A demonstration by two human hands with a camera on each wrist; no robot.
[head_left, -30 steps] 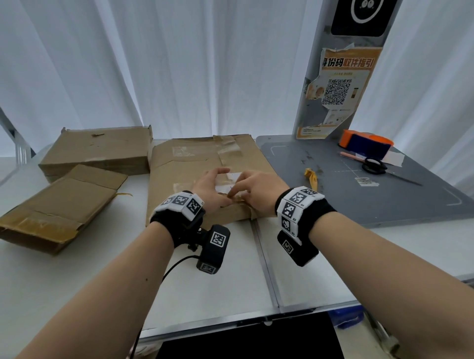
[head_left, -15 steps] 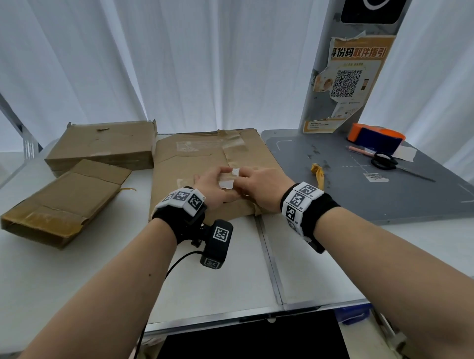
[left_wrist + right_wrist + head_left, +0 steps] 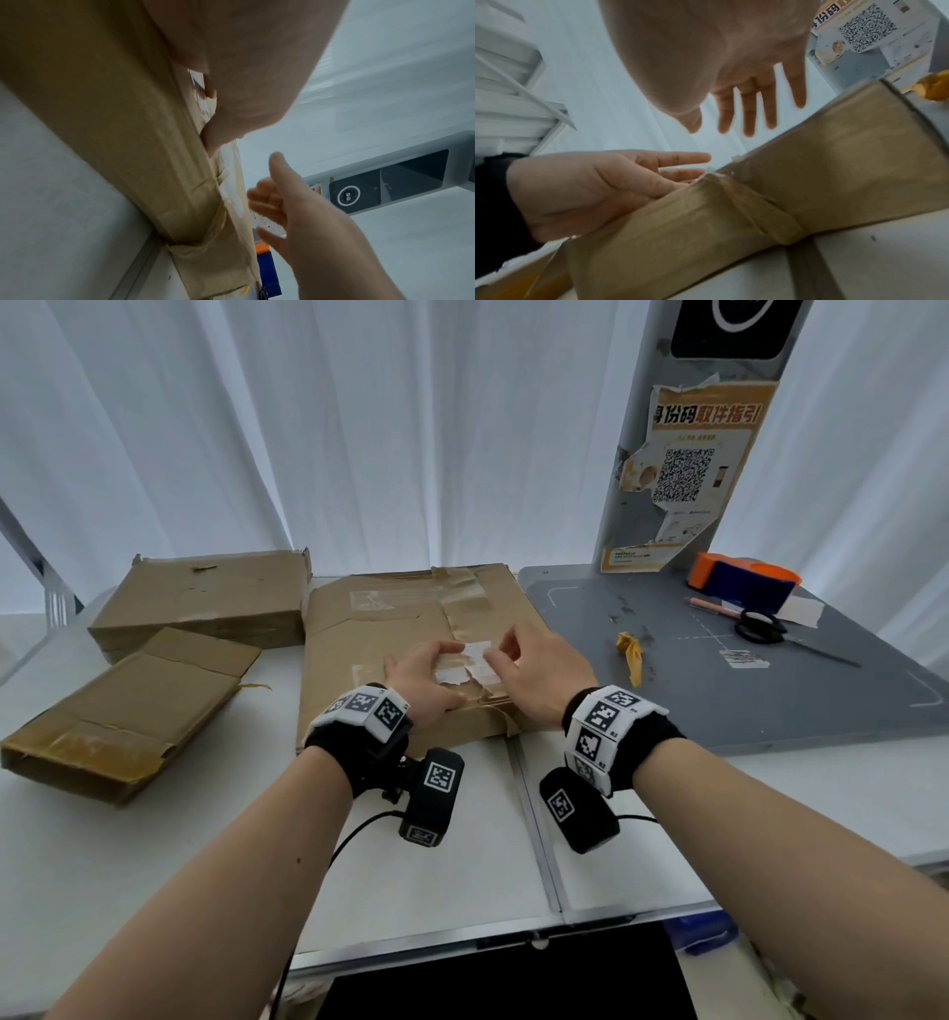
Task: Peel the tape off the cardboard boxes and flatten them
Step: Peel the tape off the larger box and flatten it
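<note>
A large flat cardboard box lies in the middle of the white table, with a torn white label and brown tape on it. My left hand rests on the box top beside the label with straight fingers, and its thumb presses the near edge. My right hand hovers just right of the label. In the right wrist view its fingers are straight and spread above the box, holding nothing.
Two more cardboard boxes sit at the left, one at the back and one nearer. On the grey mat to the right lie a crumpled yellow tape scrap, scissors and an orange-blue tape dispenser.
My right hand's fingers have come off the label and spread open slightly above the box. The left hand stays on the box top.
</note>
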